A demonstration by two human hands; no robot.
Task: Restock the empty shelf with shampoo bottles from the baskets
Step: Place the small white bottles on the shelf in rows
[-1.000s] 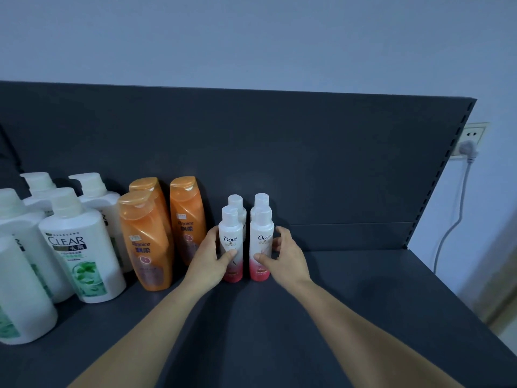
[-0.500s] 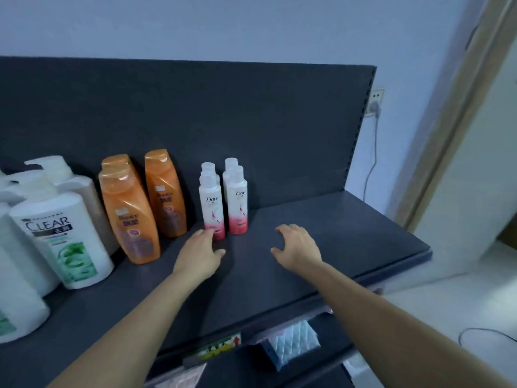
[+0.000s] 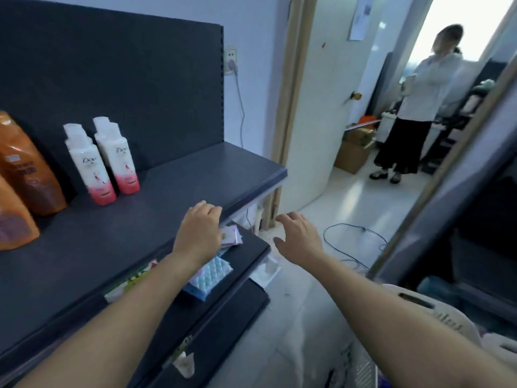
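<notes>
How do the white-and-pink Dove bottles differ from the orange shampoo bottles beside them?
The white-and-pink Dove bottles are slim and white-capped; the orange shampoo bottles are much broader. The Dove bottles sit fully in frame; the orange bottles are cut by its left edge. Both stand upright on the dark grey shelf.

White-pink Dove bottles (image 3: 106, 161), charcoal shelf (image 3: 173, 186).

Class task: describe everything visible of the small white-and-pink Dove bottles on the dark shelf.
The small white Dove bottles with pink bases look like glossy plastic, white-capped. Two stand upright side by side; two more caps show behind. They rest on the dark grey shelf, apart from the orange bottles at left.
</notes>
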